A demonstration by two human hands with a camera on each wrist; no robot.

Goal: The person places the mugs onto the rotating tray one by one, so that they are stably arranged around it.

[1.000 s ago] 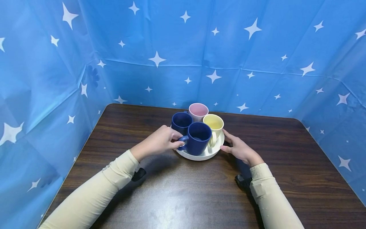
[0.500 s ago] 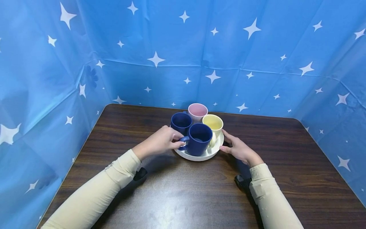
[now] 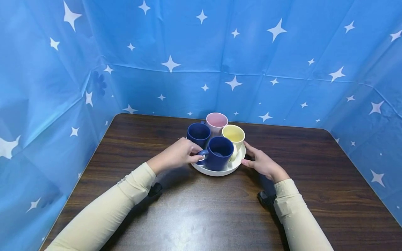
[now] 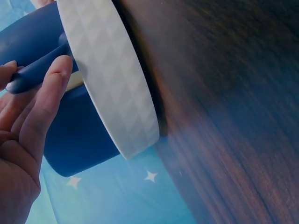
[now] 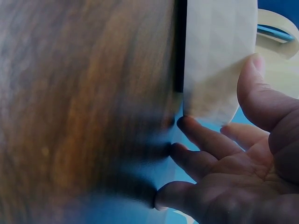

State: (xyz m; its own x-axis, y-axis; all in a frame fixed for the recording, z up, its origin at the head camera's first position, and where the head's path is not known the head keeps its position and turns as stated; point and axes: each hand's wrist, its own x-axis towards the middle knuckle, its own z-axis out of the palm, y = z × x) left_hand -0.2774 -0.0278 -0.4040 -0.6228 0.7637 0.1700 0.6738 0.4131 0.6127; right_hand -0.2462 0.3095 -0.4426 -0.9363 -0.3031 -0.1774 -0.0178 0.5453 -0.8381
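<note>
In the head view, a round white dish [image 3: 233, 168] with a low wall bears the mugs. The front dark blue mug [image 3: 218, 158] stands on it, and my left hand [image 3: 177, 156] pinches its handle. Behind are a second dark blue mug [image 3: 197, 135], a pink mug [image 3: 216, 122] and a yellow mug [image 3: 235, 135]. My right hand [image 3: 263, 163] is at the dish's right side, its fingers extended and holding nothing. In the right wrist view, the thumb [image 5: 254, 88] lies by the dish's rim and a fingertip meets its outer wall. The left wrist view shows the dish's faceted wall [image 4: 110, 79].
The dish rests on a dark wooden table [image 3: 188, 209], toward its far edge. A blue curtain with white stars [image 3: 188, 42] rises behind the table and along both sides. Dark wrist straps show at both sleeves.
The front blue mug has settled slightly lower and nearer on the dish, still in the left hand's pinch. The right hand has stayed at the dish's side. The head view has shifted slightly.
</note>
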